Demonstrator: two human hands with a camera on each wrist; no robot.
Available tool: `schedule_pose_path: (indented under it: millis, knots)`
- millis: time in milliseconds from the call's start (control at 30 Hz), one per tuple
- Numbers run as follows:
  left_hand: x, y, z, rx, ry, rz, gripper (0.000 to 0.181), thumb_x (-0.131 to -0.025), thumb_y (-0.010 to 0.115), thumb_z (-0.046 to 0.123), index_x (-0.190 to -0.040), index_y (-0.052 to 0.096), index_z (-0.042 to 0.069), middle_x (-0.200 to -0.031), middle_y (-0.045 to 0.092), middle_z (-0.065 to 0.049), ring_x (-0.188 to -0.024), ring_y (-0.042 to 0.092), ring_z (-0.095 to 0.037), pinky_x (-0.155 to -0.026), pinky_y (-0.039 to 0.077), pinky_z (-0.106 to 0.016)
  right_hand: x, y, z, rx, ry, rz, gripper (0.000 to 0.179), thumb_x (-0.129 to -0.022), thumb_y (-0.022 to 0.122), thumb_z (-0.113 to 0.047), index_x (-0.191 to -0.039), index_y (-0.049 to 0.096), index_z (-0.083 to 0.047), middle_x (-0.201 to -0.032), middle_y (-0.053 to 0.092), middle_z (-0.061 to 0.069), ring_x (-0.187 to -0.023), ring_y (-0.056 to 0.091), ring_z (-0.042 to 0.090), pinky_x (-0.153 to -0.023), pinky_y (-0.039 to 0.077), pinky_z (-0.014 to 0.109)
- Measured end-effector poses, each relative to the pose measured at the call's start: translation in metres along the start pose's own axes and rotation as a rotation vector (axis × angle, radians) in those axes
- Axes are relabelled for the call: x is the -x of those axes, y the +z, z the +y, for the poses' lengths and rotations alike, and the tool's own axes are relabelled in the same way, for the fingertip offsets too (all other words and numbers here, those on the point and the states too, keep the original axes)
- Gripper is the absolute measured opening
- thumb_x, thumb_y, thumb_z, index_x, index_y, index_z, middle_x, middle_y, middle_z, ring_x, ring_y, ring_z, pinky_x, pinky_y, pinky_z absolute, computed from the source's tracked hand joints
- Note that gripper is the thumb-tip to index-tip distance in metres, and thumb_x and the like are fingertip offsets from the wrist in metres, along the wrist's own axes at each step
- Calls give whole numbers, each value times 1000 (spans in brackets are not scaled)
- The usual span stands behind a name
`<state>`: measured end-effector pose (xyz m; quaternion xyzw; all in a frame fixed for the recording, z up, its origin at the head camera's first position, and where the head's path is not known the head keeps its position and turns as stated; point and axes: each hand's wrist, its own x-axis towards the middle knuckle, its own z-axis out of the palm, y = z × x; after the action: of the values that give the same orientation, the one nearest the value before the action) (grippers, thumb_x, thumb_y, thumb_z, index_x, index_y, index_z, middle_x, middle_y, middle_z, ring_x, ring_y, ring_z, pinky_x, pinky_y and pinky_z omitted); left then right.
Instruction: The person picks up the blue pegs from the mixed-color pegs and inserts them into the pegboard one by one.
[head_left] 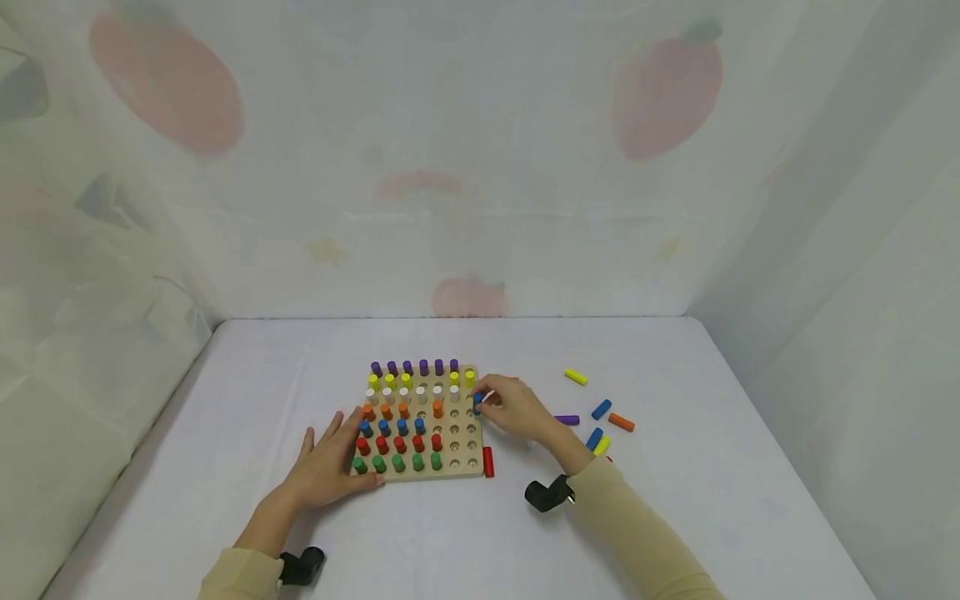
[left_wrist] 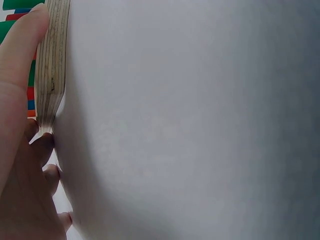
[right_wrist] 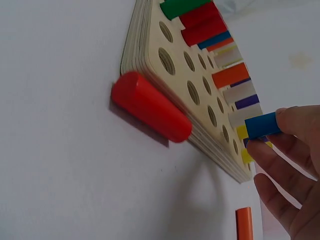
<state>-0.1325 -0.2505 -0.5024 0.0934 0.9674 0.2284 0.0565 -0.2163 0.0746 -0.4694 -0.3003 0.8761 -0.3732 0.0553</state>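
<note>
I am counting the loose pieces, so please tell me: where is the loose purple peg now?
In the head view, the loose purple peg lies on the table, right of the pegboard, between the right hand and a blue peg.

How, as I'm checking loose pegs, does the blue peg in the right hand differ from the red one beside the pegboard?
The right hand pinches the blue peg; the red peg rests on the table beside the pegboard. The blue peg is roughly upright; the red peg lies on its side. Both are plain cylinders.
</note>
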Motion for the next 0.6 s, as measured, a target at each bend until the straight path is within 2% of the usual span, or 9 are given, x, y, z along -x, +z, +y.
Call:
schedule_pose_path:
  millis: [233,600]
  knots:
    - [-1,1,-1,-3,-1,-8,117,-61,67,71,-149,16,13,-151,25,-13,-139,12,-39,-103,-3,-68,-4,10,-6,-6,7,-13,20,-89,61,-14,-108,60,-13,-103,63,-3,-89,59,6,-78,49,17]
    - [0,0,-1,-12,4,-1,117,-61,67,71,-148,17,13,-151,25,-13,-139,13,-40,-103,-2,-68,-8,23,-16,-57,3,-31,20,-87,62,-12,-107,61,-11,-100,62,-3,-85,61,6,-73,50,14]
